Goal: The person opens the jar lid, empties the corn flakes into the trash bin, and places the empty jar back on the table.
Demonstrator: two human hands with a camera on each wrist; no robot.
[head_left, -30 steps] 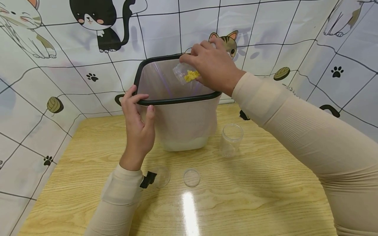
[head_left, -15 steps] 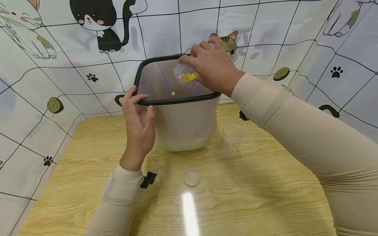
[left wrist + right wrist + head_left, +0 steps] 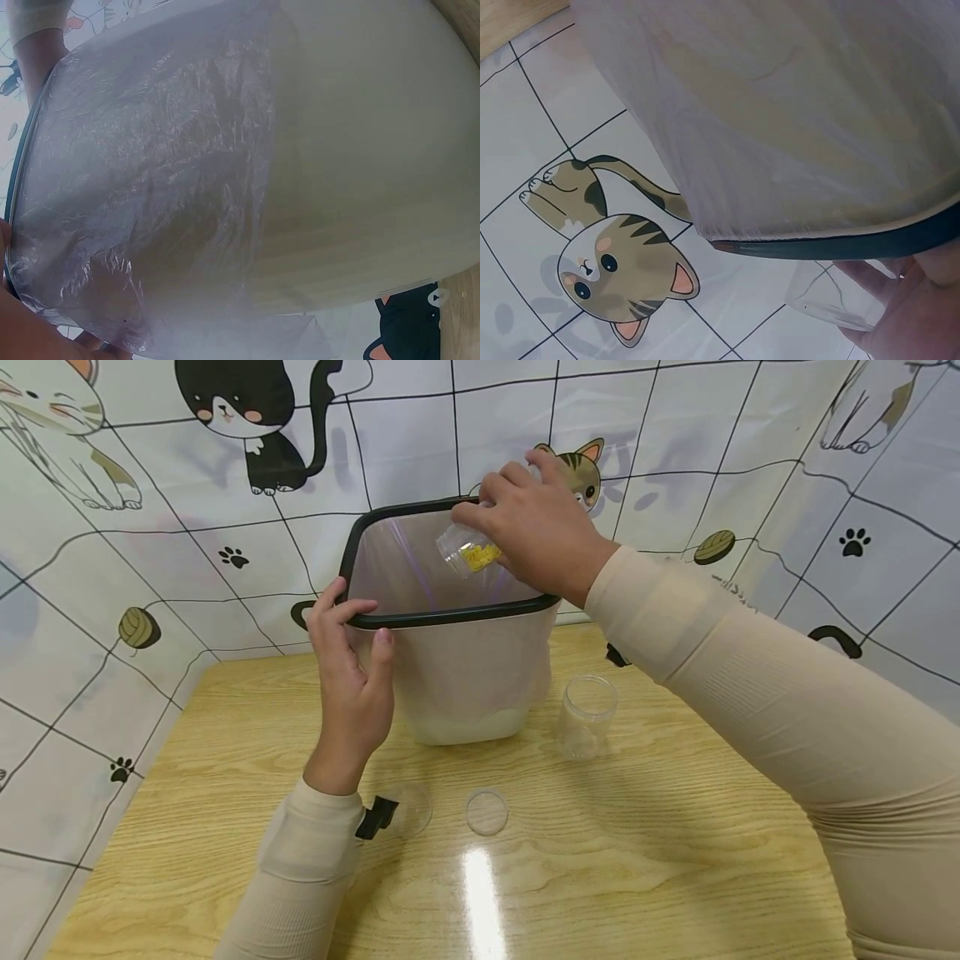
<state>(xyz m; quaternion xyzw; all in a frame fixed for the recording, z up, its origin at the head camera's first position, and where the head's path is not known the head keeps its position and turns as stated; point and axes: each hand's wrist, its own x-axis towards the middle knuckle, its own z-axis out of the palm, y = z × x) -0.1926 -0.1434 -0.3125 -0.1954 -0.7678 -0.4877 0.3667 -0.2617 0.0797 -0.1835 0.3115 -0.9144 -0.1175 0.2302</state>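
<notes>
A trash bin [image 3: 465,681] with a black rim and a thin plastic liner [image 3: 150,165] stands against the back wall. My left hand [image 3: 347,681] holds its front left corner, fingers over the rim and thumb on the outer side. Above the bin's right half, my right hand [image 3: 536,527] grips a small clear jar [image 3: 453,545], tilted with its mouth down to the left. Small yellow pieces [image 3: 480,557] lie inside near the hand. In the right wrist view the jar [image 3: 832,300] shows partly behind the rim; the bin's bottom is hidden.
A larger clear jar [image 3: 588,718] stands without a lid on the wooden table [image 3: 637,843], right of the bin. A small clear lid [image 3: 487,812] lies in front, with a bigger clear disc [image 3: 414,810] beside the left sleeve. Cat-patterned sheeting [image 3: 405,435] covers the walls.
One yellow piece was dropping into the bin half a second ago and is out of sight now. The yellow heap in the jar looks smaller. Both hands have stayed almost still.
</notes>
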